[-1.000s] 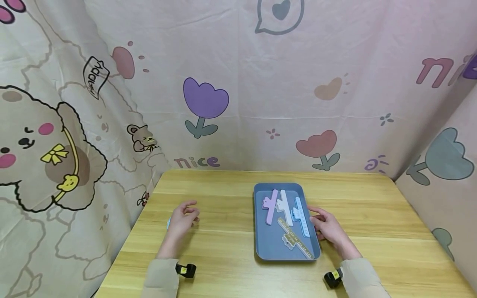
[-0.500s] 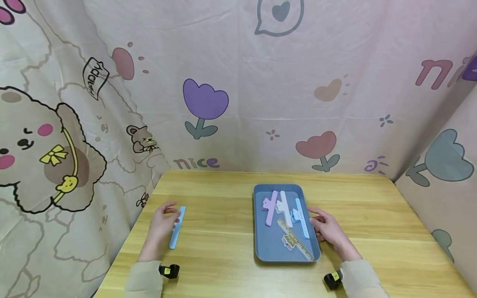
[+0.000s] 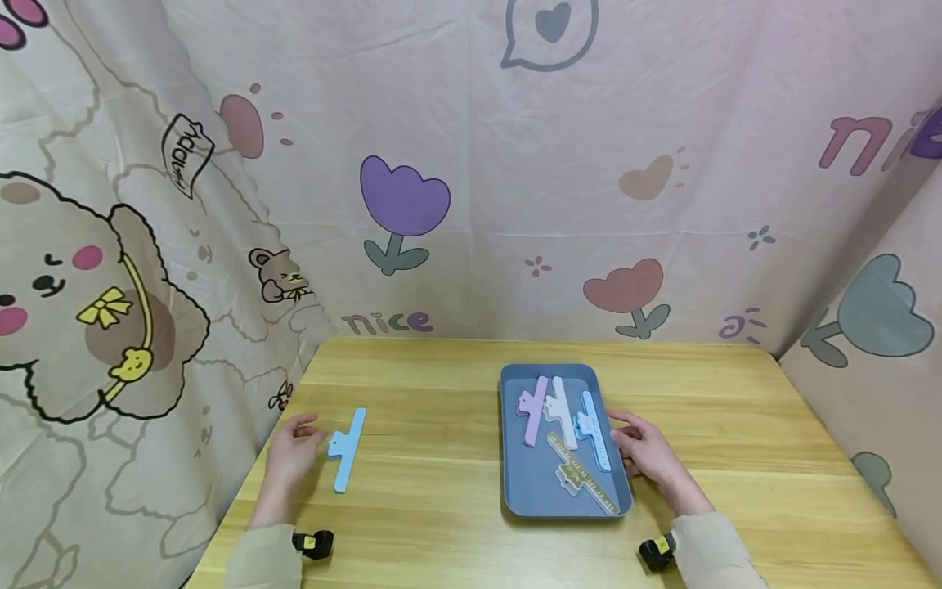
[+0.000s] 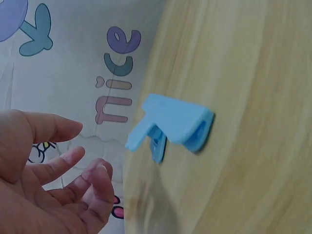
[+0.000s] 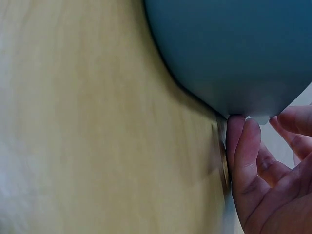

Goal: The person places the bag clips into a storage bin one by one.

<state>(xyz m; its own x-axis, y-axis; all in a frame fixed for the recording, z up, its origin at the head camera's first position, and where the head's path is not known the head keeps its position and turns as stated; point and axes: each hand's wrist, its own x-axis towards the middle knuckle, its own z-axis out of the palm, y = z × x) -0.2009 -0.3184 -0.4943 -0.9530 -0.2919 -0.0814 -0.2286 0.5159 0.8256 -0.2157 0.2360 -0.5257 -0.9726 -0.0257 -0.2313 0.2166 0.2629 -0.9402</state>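
A light blue clip lies on the table at the left, its long bar slanting away from me. Just left of it is my left hand, fingers loosely bent and holding nothing. The left wrist view shows a gap between that hand and the clip. My right hand touches the right side of a grey-blue tray. In the right wrist view its fingertips meet the tray's outer wall. Inside the tray lie a purple clip, a white clip, a blue clip and a clear-and-gold clip.
The wooden table reaches back to a printed curtain. More curtain hangs at the left and right sides. A black wrist camera sits at the left sleeve, and another black camera at the right.
My left hand has let go of the light blue clip and drawn back to the left, leaving it on the table. The right hand and the tray have stayed in place.
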